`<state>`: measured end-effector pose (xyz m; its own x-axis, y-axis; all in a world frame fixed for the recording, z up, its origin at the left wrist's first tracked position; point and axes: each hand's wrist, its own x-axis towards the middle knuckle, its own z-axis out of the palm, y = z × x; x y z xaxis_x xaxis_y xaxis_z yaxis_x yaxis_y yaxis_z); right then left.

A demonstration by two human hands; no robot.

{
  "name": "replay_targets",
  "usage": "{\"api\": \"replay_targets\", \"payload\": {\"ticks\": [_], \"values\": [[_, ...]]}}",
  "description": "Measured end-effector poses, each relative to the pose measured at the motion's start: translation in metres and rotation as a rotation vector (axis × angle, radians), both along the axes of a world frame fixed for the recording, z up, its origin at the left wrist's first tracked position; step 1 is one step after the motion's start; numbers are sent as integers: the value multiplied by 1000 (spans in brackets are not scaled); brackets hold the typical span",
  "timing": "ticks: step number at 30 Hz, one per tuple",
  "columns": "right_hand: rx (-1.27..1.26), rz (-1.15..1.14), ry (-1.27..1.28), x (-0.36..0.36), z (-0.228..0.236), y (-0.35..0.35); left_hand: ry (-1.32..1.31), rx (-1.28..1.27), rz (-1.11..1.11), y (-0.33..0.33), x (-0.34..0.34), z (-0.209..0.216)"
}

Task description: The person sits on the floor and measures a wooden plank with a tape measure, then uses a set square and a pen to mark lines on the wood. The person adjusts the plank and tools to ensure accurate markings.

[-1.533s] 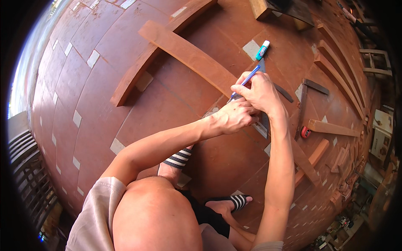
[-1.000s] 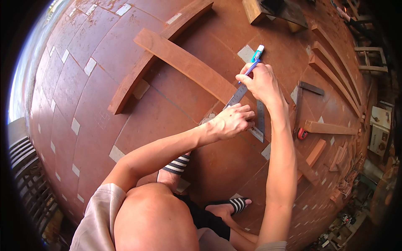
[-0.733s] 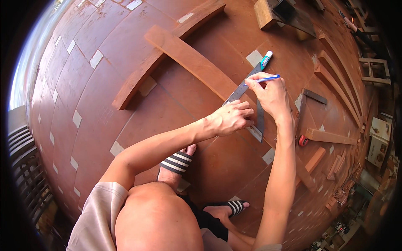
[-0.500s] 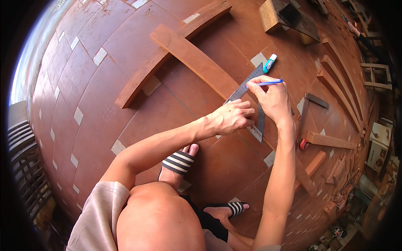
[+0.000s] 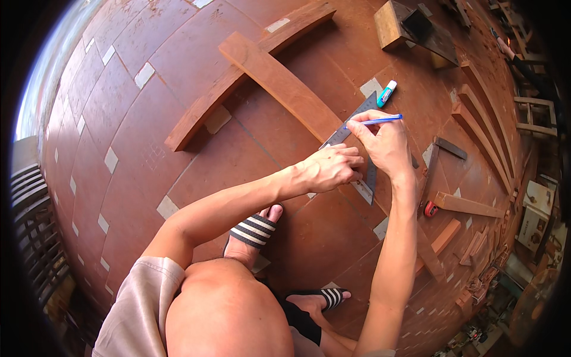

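A flat brown wooden board (image 5: 285, 89) rests across a curved wooden beam (image 5: 205, 113) on the floor. Across the board's near end lies a grey metal triangular set square (image 5: 357, 116). My left hand (image 5: 330, 168) has its fingers curled over the square, holding it down against the wood; the fingertips are partly hidden. In my right hand (image 5: 383, 140) a blue and white pen (image 5: 377, 120) is pinched, its tip at the square's edge over the board. A teal correction-fluid pen with a white cap (image 5: 386, 94) lies just beyond the square.
Several curved wooden pieces (image 5: 485, 134) lie at the right, near a dark try square (image 5: 450, 147) and a red tape measure (image 5: 430, 209). A wooden box-like block (image 5: 410, 33) stands at the far right. My striped sandals (image 5: 253, 231) are on the tiled floor below.
The pen tip in my right hand has shifted slightly left along the square's edge. My left hand stays on the square. The whole view has moved a little.
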<state>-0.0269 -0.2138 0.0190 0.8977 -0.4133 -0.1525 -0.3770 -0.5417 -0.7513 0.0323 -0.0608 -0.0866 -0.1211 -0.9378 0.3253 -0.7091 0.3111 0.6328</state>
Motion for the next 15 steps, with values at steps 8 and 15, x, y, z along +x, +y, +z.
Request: {"api": "replay_targets", "payload": {"ticks": [8,15], "values": [[77,61,113,14,-9,8,55,-130,46,-1,-1,-5],[41,147,194,23,-14,12,32,-27,27,-3,-3,-6]]}}
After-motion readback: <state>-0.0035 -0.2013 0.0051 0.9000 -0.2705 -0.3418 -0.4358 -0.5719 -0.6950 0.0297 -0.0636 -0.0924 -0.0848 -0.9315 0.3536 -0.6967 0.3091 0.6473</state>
